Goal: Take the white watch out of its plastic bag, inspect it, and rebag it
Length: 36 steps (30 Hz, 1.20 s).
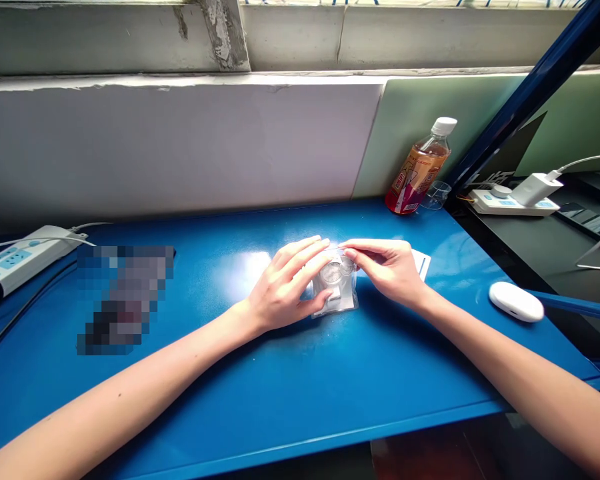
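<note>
On the blue table lies a small clear plastic bag (347, 301), with what looks like a coiled white cable (333, 272) inside. My left hand (287, 283) rests along the bag's left side, fingers stretched out and its thumb at the lower left of the bag. At the bag's top right, my right hand (390, 267) has thumb and forefinger pinched together on the edge. A white card-like piece (422, 264) shows partly from behind my right hand.
A drink bottle (420, 170) stands at the back right beside a clear plastic piece (436, 195). A white oval case (517, 302) sits near the right edge. On the left are a power strip (17, 260) with cables and a pixelated dark object (130, 297). A blue post (525, 87) slants up at the right.
</note>
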Tool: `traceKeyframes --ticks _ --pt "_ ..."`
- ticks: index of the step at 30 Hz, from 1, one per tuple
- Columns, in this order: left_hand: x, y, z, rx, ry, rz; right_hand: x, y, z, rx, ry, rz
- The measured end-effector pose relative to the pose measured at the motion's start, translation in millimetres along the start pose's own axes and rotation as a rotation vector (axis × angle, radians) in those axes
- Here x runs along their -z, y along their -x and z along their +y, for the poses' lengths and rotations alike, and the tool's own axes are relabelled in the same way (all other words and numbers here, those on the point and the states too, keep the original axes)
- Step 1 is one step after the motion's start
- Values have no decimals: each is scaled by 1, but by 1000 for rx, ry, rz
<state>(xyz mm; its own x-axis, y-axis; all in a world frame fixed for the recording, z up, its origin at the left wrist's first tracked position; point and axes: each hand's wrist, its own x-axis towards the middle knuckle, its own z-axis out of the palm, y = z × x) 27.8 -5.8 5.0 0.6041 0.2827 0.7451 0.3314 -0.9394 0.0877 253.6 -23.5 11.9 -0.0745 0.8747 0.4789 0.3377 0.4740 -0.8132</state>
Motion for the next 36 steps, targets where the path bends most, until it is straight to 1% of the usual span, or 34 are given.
traceKeyframes --ticks 5,10,12,15,17,19,24,27,32,36 --pt "-3 2 -3 29 -12 -195 -1 -2 8 -28 24 -8" --pt "-4 6 -3 115 45 -300 -1 -2 12 -9 167 -56" --pt "-4 6 -3 152 82 -335 0 -2 14 36 250 -89" --pt "-4 6 -5 200 128 -368 1 0 18 157 408 -160" --pt "-4 6 -6 217 147 -382 2 1 20 241 507 -240" --pt "-4 6 -7 222 159 -394 4 2 19 293 561 -337" --pt "-4 6 -7 248 147 -430 10 1 12 315 604 -553" --pt "-3 5 -6 289 105 -507 13 -1 10 290 608 -633" --pt "2 3 -6 325 59 -665 16 -1 11 278 569 -671" --pt "2 4 -6 335 37 -735 17 -2 11 283 559 -675"
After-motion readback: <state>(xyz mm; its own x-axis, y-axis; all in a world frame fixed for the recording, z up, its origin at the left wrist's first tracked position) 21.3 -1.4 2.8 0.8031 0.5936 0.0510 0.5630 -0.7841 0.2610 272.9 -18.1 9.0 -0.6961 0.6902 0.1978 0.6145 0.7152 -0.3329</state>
